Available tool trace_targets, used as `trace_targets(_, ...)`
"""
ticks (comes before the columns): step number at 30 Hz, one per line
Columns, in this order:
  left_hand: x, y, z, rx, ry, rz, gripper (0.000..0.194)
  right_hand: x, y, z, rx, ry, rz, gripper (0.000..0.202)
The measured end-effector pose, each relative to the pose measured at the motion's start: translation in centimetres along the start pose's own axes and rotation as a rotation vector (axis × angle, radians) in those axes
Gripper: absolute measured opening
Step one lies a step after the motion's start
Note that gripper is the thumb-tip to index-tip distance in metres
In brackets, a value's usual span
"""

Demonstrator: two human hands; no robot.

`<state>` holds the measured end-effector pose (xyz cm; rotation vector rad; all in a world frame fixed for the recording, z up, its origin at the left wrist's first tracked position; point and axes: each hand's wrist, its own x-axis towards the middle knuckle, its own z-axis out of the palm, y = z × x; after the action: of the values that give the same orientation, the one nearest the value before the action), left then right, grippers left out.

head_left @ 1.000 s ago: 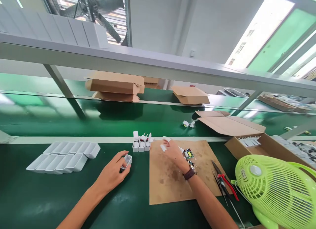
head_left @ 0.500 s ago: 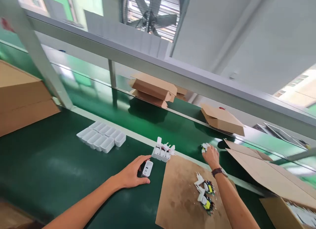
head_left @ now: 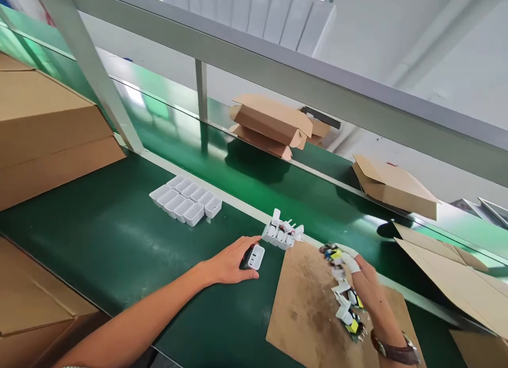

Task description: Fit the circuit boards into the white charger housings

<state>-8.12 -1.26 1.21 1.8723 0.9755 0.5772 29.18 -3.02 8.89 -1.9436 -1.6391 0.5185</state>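
My left hand (head_left: 234,261) curls around a white charger housing (head_left: 256,257) at the green work surface; its end with port slots faces me. White covers sit on fingers of my right hand (head_left: 367,283), which grips a small circuit board (head_left: 332,254) with a yellow part, blurred by motion, over the brown cardboard sheet (head_left: 301,299). Just below that hand, more circuit boards (head_left: 351,318) with white plug pieces lie on the sheet. Between my hands, at the surface's back edge, stands a short row of white housings (head_left: 280,235) with plug pieces and wires in them.
A double row of open white housings (head_left: 184,201) stands to the left. A large cardboard box (head_left: 51,130) is at far left, another (head_left: 35,299) at lower left. Beyond a metal rail lies a green belt (head_left: 174,140); open cartons (head_left: 273,125) rest beyond it.
My right hand has brought the circuit board from the green belt back over the cardboard sheet. My left hand keeps its hold around the charger housing. The camera view has shifted downward and left.
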Motion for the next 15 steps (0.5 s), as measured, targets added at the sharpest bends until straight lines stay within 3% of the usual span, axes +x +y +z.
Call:
trace_targets(2,0.0,0.1,-0.1,0.028,0.002,0.014,0.089,-2.8,-2.1,2.8,0.207,-0.208,-0.001,0.047)
trace_targets(5,-0.2,0.0,0.0,0.081,0.015,0.054,0.083,-5.0,-4.9,7.0,0.273,-0.351,-0.108,0.043)
trace_targets(8,-0.5,-0.4,0.3,0.114,0.04,0.071,0.08,-5.3,-6.0,9.1,0.04,-0.271,-0.309,0.031)
trace_targets(11,-0.9,-0.8,0.5,0.096,0.06,0.067,0.079,-5.3,-5.7,9.0,-0.188,-0.154,-0.452,0.028)
trace_targets(15,-1.0,-1.0,0.7,0.07,0.075,0.042,0.079,-6.4,-4.7,8.9,-0.269,-0.157,-0.547,0.048)
